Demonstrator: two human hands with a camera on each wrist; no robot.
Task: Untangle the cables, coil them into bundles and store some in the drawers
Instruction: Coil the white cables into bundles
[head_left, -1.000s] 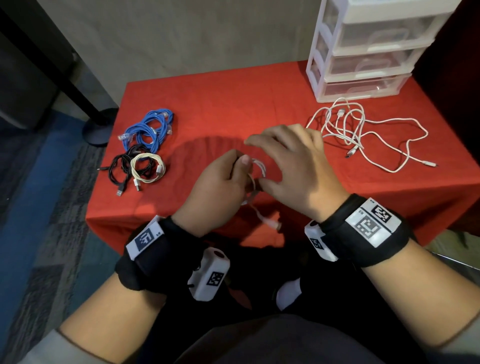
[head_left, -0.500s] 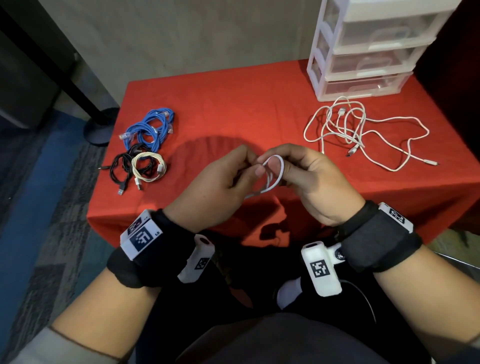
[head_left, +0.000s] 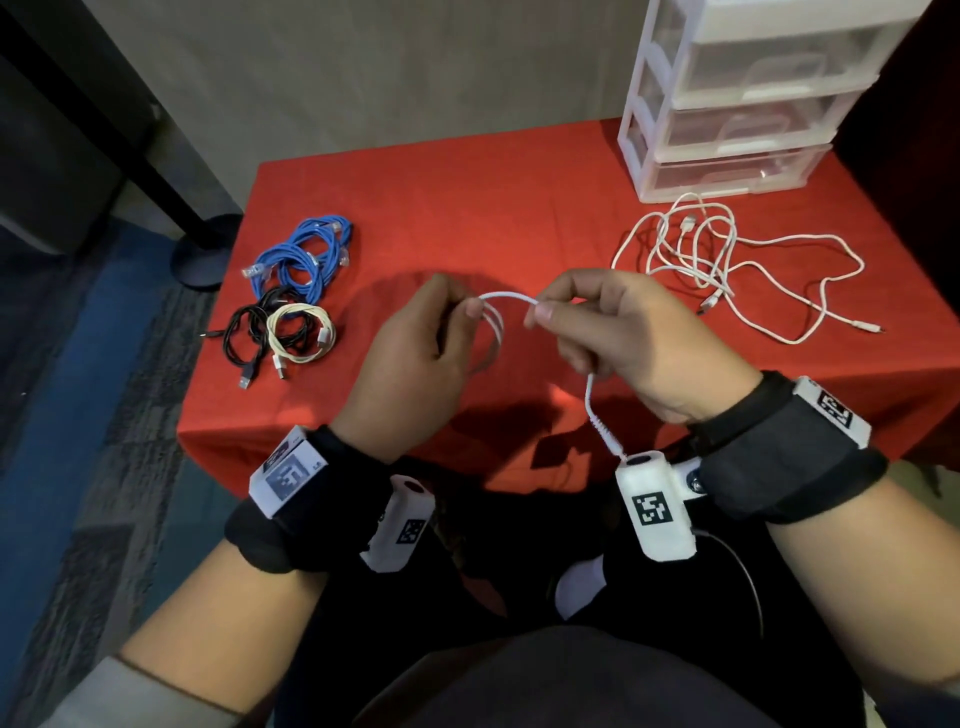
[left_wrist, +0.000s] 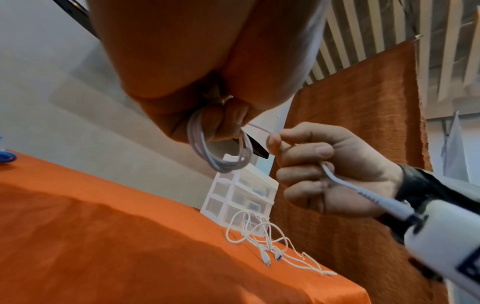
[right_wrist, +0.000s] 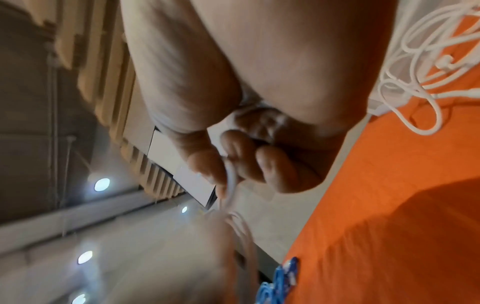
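My left hand (head_left: 415, 358) holds a small coil of white cable (head_left: 493, 332) above the red table (head_left: 467, 197); the loops (left_wrist: 221, 152) hang from its curled fingers. My right hand (head_left: 613, 327) pinches the cable's free stretch (head_left: 511, 297) between thumb and forefinger, a little to the right of the coil. The cable's tail with its plug (head_left: 602, 426) hangs below the right palm (left_wrist: 335, 170). A tangle of loose white cables (head_left: 727, 260) lies at the right, in front of the clear drawer unit (head_left: 727, 98), whose drawers are pushed in.
Coiled bundles lie at the table's left: blue cable (head_left: 306, 254), black cable (head_left: 249, 332) and cream cable (head_left: 301, 338). A black stand base (head_left: 202, 254) sits on the floor beyond the left edge. The table's near edge runs just under my wrists.
My hands have moved apart. The right hand has drawn a short stretch of cable out to the right of the coil, and the plug end now hangs below it.
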